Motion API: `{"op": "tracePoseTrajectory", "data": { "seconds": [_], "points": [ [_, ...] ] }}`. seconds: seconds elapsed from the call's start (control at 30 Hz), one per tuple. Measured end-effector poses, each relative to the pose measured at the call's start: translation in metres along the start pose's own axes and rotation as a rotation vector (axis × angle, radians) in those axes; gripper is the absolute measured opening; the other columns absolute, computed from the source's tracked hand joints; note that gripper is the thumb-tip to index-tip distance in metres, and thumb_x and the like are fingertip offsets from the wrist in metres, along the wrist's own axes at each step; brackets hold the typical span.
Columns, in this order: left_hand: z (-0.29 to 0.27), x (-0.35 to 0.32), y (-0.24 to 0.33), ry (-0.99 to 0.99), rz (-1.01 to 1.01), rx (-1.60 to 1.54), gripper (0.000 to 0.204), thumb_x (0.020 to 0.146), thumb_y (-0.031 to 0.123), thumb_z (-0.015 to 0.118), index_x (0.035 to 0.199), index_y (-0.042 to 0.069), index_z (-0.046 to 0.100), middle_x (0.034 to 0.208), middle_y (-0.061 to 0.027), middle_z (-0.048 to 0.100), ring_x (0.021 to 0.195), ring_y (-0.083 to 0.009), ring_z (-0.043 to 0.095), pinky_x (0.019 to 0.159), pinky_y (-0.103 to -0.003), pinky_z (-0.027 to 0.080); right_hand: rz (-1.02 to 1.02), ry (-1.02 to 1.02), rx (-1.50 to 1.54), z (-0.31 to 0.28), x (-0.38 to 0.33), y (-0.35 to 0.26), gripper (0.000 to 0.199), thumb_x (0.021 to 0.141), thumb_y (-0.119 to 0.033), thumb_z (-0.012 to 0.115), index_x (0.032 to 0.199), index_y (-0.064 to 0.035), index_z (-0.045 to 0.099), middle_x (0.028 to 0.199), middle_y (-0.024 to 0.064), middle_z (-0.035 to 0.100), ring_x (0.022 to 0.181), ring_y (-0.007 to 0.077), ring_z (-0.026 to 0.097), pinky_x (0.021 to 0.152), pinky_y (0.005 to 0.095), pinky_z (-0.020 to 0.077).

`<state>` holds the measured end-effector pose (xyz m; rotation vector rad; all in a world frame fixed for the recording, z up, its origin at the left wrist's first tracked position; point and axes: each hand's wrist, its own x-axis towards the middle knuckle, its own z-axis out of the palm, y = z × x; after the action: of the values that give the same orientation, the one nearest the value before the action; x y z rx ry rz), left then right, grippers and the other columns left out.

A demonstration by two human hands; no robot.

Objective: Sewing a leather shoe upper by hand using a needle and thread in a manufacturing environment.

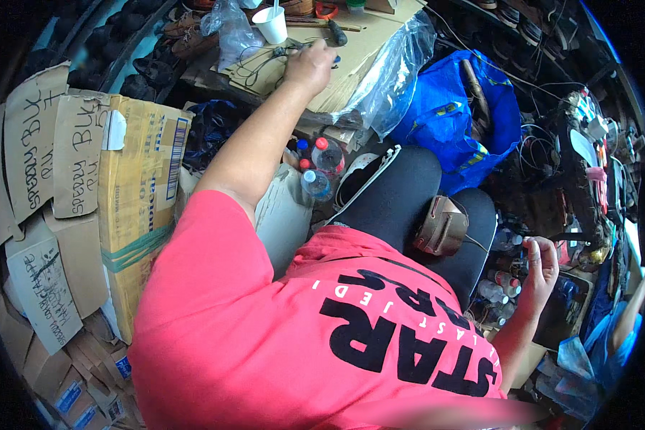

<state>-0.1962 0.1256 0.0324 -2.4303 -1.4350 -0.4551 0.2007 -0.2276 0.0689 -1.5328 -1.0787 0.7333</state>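
Note:
My left hand [310, 69] reaches far forward over a cardboard-covered work surface [369, 61]. Its fingers are curled down beside a tangle of dark cord [254, 70]; a small dark blue thing shows at the fingertips, too small to name. Just beyond lies a dark-handled tool [337, 32]. Across my thighs rests a curved brown leather piece [441, 226], like part of a shoe upper. A thin dark thread trails from it toward my right hand [542, 269], raised at the right with thumb and fingertips pinched. Whatever those fingers hold cannot be made out.
A white cup [271, 26] and clear plastic bag [235, 36] stand by the cord. Bottles [328, 155] are between the work surface and my legs. A blue bag [455, 107] bulges ahead right; more bottles [493, 290] lie below my right hand. Cardboard boxes [140, 208] line the left.

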Motion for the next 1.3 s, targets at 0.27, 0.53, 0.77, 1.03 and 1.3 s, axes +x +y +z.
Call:
{"op": "tracePoseTrajectory", "data": {
  "seconds": [0.27, 0.53, 0.77, 1.03, 1.3],
  "points": [
    [-0.045, 0.015, -0.017, 0.363, 0.138, -0.049, 0.018, 0.076, 0.0, 0.06, 0.091, 0.009, 0.066, 0.09, -0.0094, 0.059, 0.081, -0.0314, 0.062, 0.072, -0.041, 0.053, -0.002, -0.039, 0.026, 0.023, 0.008, -0.002, 0.01, 0.093, -0.01, 0.058, 0.095, -0.0006, 0.061, 0.09, 0.0025, 0.062, 0.087, 0.009, 0.056, 0.08, 0.023, 0.0418],
    [-0.122, -0.005, 0.125, 0.795, 0.33, -0.576, 0.023, 0.093, 0.028, 0.056, 0.084, 0.007, 0.057, 0.073, -0.0044, 0.057, 0.061, -0.0176, 0.054, 0.056, -0.033, 0.042, 0.16, -0.315, 0.626, 0.094, 0.029, -0.013, 0.041, 0.097, -0.034, 0.049, 0.119, 0.0003, 0.055, 0.109, 0.0089, 0.061, 0.095, 0.0182, 0.061, 0.088, 0.0345, 0.0469],
    [-0.123, -0.042, 0.24, 0.619, 0.914, -0.932, 0.026, 0.07, 0.008, 0.07, 0.096, 0.007, 0.07, 0.089, -0.0027, 0.058, 0.08, -0.0199, 0.059, 0.07, -0.031, 0.048, 0.322, -0.536, 1.461, 0.082, 0.041, -0.022, 0.046, 0.097, -0.036, 0.04, 0.128, -0.004, 0.053, 0.126, 0.0141, 0.058, 0.117, 0.0287, 0.054, 0.102, 0.0441, 0.0399],
    [-0.103, -0.057, 0.283, 0.178, 1.144, -1.137, 0.016, 0.075, 0.01, 0.067, 0.091, 0.007, 0.064, 0.097, -0.0083, 0.059, 0.089, -0.0266, 0.062, 0.084, -0.036, 0.051, 0.317, -0.437, 1.357, 0.033, 0.006, 0.006, 0.049, 0.09, -0.027, 0.062, 0.129, 0.0005, 0.049, 0.107, 0.0087, 0.065, 0.099, 0.0201, 0.062, 0.088, 0.0337, 0.0496],
    [-0.061, -0.042, 0.281, -0.939, 0.664, -0.371, 0.076, 0.072, 0.073, 0.055, 0.097, 0.003, 0.069, 0.098, -0.0199, 0.065, 0.096, -0.0336, 0.062, 0.083, -0.044, 0.049, 0.361, 0.087, 0.452, -0.027, -0.038, 0.01, 0.045, 0.084, -0.02, 0.07, 0.119, 0.0038, 0.055, 0.094, 0.0063, 0.065, 0.084, 0.0148, 0.061, 0.082, 0.0276, 0.0456]
  ]
}}
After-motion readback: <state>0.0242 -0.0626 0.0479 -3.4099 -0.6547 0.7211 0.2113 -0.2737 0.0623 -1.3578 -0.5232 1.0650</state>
